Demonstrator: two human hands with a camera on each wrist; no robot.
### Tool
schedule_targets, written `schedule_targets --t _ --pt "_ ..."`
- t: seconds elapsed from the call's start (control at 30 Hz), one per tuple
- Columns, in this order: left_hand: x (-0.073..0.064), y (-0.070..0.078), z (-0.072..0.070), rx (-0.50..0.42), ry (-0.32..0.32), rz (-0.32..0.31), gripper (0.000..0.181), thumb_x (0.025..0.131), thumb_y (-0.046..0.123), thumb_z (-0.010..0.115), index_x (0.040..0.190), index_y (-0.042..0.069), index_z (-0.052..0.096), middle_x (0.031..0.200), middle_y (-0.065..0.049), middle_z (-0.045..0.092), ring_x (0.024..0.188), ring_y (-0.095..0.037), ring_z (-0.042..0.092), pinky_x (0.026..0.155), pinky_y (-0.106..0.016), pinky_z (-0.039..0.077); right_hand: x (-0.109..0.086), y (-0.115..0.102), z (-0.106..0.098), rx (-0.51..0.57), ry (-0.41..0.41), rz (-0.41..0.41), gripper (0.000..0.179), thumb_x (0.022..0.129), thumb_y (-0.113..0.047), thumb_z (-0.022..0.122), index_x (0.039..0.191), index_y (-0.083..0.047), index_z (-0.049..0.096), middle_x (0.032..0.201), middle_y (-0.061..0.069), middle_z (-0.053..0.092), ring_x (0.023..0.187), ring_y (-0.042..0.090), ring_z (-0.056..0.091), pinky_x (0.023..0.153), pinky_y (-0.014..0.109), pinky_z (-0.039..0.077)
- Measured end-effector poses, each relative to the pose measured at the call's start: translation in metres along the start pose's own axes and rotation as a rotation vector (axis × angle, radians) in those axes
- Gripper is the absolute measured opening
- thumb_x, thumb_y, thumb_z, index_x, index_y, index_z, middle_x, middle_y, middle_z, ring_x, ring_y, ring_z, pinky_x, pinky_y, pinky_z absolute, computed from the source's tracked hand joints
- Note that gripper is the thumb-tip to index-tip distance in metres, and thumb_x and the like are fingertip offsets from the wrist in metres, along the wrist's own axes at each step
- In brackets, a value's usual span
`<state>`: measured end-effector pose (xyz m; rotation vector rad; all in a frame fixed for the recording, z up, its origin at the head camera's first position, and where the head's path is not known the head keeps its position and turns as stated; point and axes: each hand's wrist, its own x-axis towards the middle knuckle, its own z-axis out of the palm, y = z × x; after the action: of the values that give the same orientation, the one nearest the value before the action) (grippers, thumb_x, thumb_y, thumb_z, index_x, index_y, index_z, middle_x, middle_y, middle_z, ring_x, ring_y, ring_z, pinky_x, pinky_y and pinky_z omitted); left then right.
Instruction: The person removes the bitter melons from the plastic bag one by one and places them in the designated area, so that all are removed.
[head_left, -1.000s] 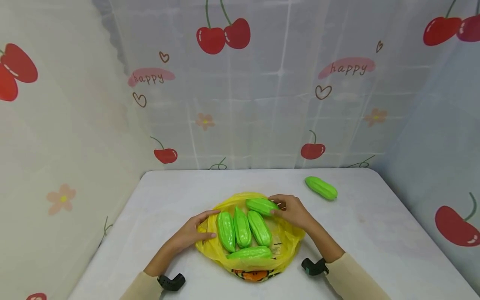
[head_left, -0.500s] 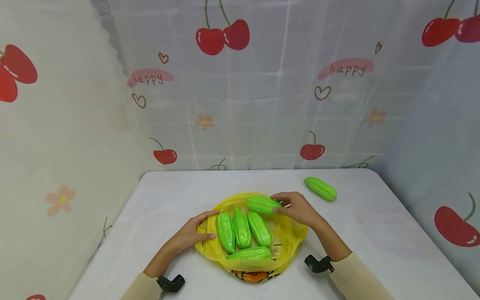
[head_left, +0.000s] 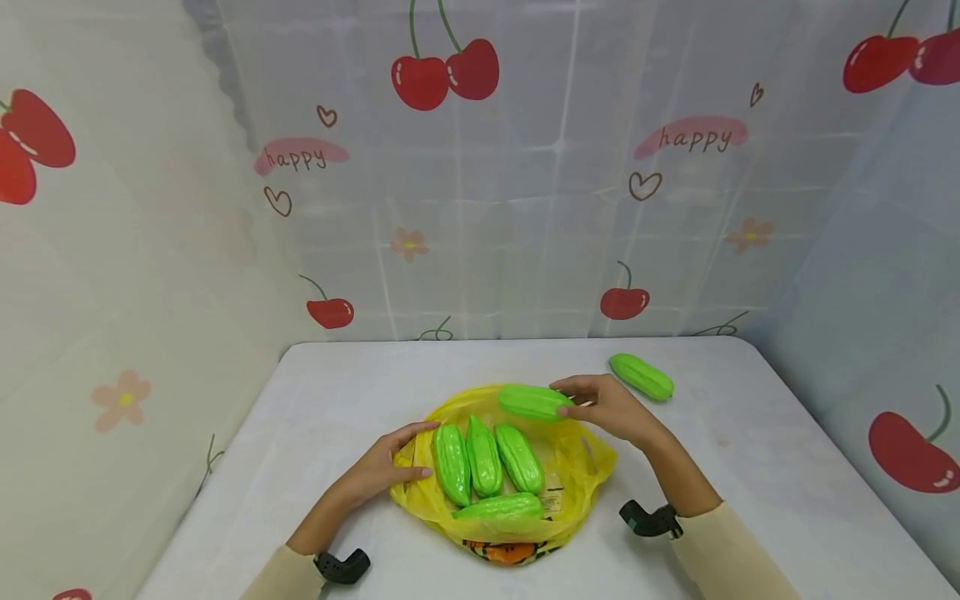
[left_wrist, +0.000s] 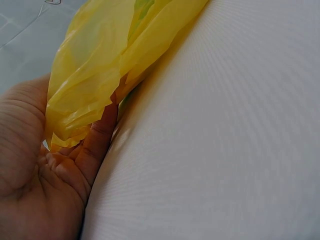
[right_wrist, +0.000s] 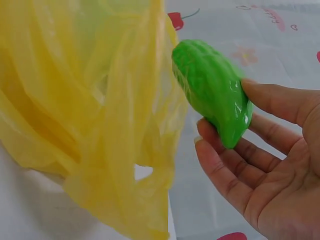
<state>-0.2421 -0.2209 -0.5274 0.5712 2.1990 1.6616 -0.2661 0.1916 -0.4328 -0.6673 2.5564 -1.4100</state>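
A yellow plastic bag [head_left: 581, 479] lies spread on the table with its mouth up. Several shiny green bitter melons [head_left: 517, 458] rest inside it. My left hand [head_left: 382, 461] holds the bag's left edge between thumb and fingers; in the left wrist view the yellow film [left_wrist: 95, 85] runs into that grip. My right hand [head_left: 618, 410] pinches one end of a bumpy bitter melon [right_wrist: 210, 87], raised above the bag's far right rim. Its thumb lies on one side and the fingertips on the other.
Another bitter melon [head_left: 642, 377] lies at the far right of the white table [head_left: 750, 467]. Printed curtains [head_left: 487, 208] stand behind the table and along both sides. Each wrist wears a black device [head_left: 649, 518].
My right hand has lifted the bitter melon off the others in the bag and moved it up and to the right. The left hand has stayed on the bag's edge.
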Motion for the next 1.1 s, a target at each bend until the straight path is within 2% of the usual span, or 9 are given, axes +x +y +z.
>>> schedule_targets --t 0.17,0.3,0.47,0.67,0.93,1.1 --pt "0.001 0.0 0.0 0.005 0.0 -0.002 0.07 0.089 0.016 0.079 0.151 0.023 0.048 0.158 -0.007 0.041 0.13 -0.026 0.052 0.098 -0.027 0.05 -0.004 -0.003 -0.009 0.03 0.033 0.034 0.044 0.096 -0.02 0.072 0.136 -0.005 0.064 0.137 0.017 0.062 0.114 0.033 0.061 0.095 0.049 0.053" --pt "0.001 0.001 0.0 -0.012 -0.007 -0.012 0.07 0.089 0.015 0.079 0.152 0.023 0.048 0.158 -0.007 0.04 0.127 -0.026 0.055 0.095 -0.03 0.053 -0.003 0.008 -0.015 0.055 0.054 0.031 0.046 0.095 -0.023 0.074 0.137 -0.006 0.063 0.137 0.017 0.061 0.115 0.032 0.06 0.096 0.048 0.053" --pt "0.001 0.0 0.0 -0.011 -0.005 -0.011 0.07 0.089 0.015 0.079 0.152 0.023 0.048 0.158 -0.007 0.04 0.127 -0.026 0.054 0.095 -0.029 0.053 -0.004 0.012 -0.022 0.073 0.075 0.011 0.047 0.094 -0.022 0.074 0.136 -0.005 0.063 0.136 0.018 0.062 0.114 0.032 0.061 0.094 0.044 0.054" --pt "0.0 0.0 0.001 -0.014 -0.007 -0.005 0.07 0.09 0.015 0.079 0.152 0.022 0.048 0.158 -0.007 0.04 0.128 -0.026 0.054 0.095 -0.03 0.053 -0.005 0.017 -0.029 0.055 0.118 0.029 0.049 0.093 -0.023 0.075 0.137 -0.005 0.063 0.136 0.016 0.062 0.113 0.032 0.061 0.09 0.034 0.055" --pt "0.0 0.0 0.001 -0.028 -0.01 -0.004 0.07 0.09 0.014 0.079 0.152 0.022 0.047 0.157 -0.008 0.04 0.126 -0.027 0.055 0.094 -0.031 0.054 -0.005 0.025 -0.037 0.049 0.171 0.076 0.05 0.093 -0.028 0.076 0.138 -0.01 0.063 0.139 0.012 0.061 0.12 0.033 0.059 0.094 0.042 0.053" --pt "-0.001 -0.001 0.001 -0.029 -0.012 -0.003 0.07 0.09 0.014 0.078 0.152 0.023 0.048 0.157 -0.008 0.04 0.125 -0.027 0.056 0.093 -0.032 0.054 -0.005 0.032 -0.041 0.072 0.19 0.088 0.051 0.094 -0.028 0.075 0.139 -0.009 0.062 0.139 0.014 0.061 0.12 0.033 0.059 0.092 0.033 0.054"
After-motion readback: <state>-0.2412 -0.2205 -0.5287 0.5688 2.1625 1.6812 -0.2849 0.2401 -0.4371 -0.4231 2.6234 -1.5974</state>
